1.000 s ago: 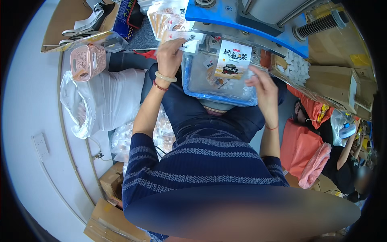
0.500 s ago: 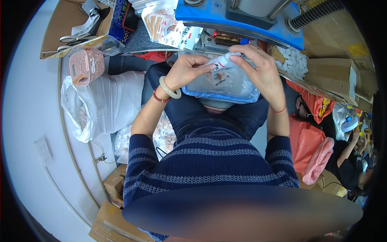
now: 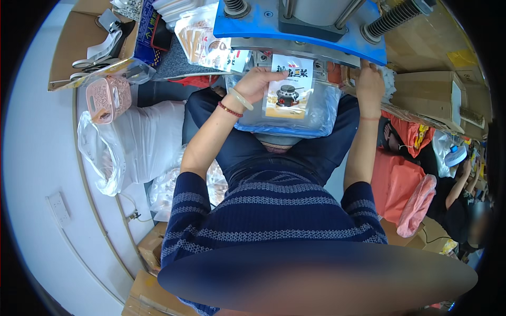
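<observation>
My left hand pinches the upper left edge of a flat white printed pouch, which has dark lettering and a pot picture. The pouch faces me above a container lined with clear bluish plastic between my thighs. My right hand is raised at the right end of a blue-plated press. Its fingers are curled close together by the press's edge, and whatever lies within them is hidden.
More printed pouches lie on the grey worktop at the left. Beyond them is a cardboard box with scissors. A pink basket and a white sack stand lower left. Cartons and red bags crowd the right, near another person.
The rolled-up pouch between both hands is now out of sight, and a flat pouch shows in my left hand. My right hand has moved right, to the press's edge.
</observation>
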